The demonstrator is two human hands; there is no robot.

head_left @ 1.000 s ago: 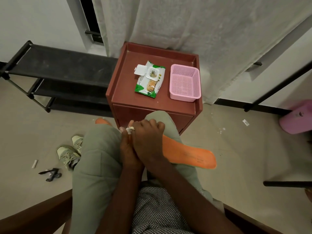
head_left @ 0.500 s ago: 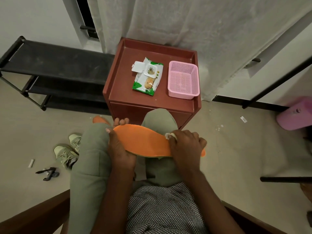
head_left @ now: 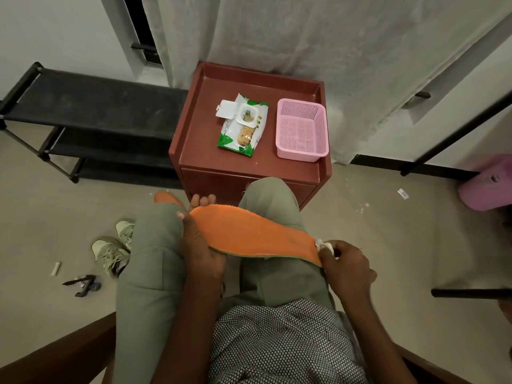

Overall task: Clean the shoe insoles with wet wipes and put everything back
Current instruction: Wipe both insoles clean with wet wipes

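Insole (head_left: 249,234) (orange, fuzzy side up) lies across my lap, spanning both knees above a beige floor (head_left: 388,231), with a pale curtain (head_left: 304,37) hanging against the wall ahead. My left hand (head_left: 199,245) grips its one end, fingers (head_left: 203,200) curled underneath and thumb on top. My right hand (head_left: 346,261) pinches a small white wipe (head_left: 322,244) against the other end. On the reddish tabletop (head_left: 199,128) just past my knees sit the wet wipes pack (head_left: 243,126), lid flipped open, and a pink basket (head_left: 300,131) beside it. A second insole (head_left: 166,196) peeks out behind my left knee; pale green shoes (head_left: 113,245) stand on the floor near a black rack (head_left: 83,106).
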